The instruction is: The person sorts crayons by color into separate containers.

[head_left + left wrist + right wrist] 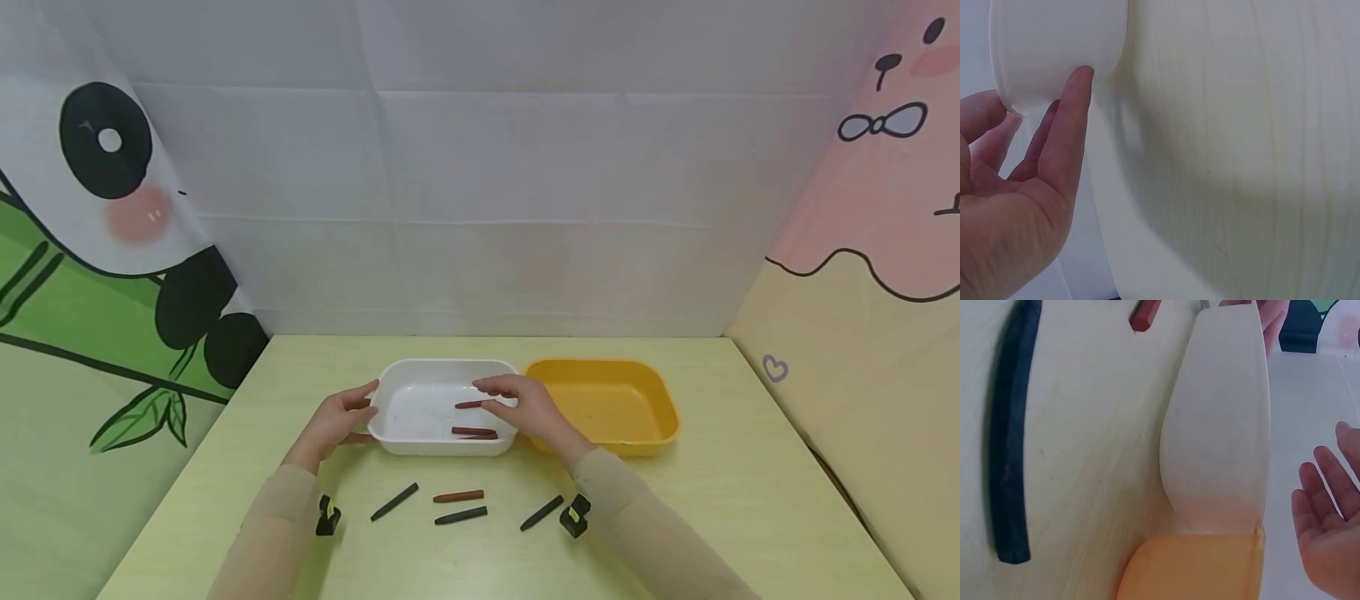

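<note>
My left hand (pixel 335 422) holds the left end of a white plastic tray (pixel 442 448); in the left wrist view its fingertips (pixel 1079 84) touch the outer wall. Above the tray's right side hovers my right hand (pixel 525 407), fingers loosely spread with nothing between them, as the right wrist view also shows. Under those fingers lies a red-brown crayon (pixel 467 405), partly covered. Two more red-brown crayons (pixel 472 431) lie along the tray's near side.
A yellow tray (pixel 670 417) stands against the white one's right side. In front on the table lie a red-brown crayon (pixel 458 496) and three black crayons: one on the left (pixel 394 502), one in the middle (pixel 461 515), one on the right (pixel 542 512). A white curtain (pixel 495 167) hangs behind.
</note>
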The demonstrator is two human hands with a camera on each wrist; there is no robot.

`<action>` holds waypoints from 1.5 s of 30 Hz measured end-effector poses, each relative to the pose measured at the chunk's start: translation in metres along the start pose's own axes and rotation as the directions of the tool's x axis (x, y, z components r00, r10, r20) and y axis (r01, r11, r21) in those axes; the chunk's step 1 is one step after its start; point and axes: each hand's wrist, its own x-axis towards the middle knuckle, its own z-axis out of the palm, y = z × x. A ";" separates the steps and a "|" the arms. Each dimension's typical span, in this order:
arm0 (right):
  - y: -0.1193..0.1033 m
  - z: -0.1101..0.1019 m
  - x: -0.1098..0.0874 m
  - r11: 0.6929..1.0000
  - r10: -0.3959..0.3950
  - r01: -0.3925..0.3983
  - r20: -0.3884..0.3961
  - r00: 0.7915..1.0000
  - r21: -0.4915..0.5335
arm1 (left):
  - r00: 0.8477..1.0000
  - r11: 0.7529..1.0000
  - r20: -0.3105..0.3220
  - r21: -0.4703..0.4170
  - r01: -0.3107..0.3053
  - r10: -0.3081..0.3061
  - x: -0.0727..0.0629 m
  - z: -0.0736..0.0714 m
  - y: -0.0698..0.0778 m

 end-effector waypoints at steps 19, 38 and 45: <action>-0.001 0.011 -0.029 0.977 -0.045 0.043 0.007 0.999 0.211 | 1.000 1.000 0.005 -0.014 -0.019 0.019 0.000 0.004 0.002; 0.017 0.049 -0.060 0.973 -0.203 0.176 0.183 0.962 0.151 | 0.999 0.998 0.004 -0.018 -0.053 0.053 0.003 0.008 0.001; 0.023 0.059 -0.059 0.977 -0.215 0.209 0.181 0.960 0.048 | 0.999 0.998 0.001 -0.007 -0.054 0.054 0.003 0.009 0.001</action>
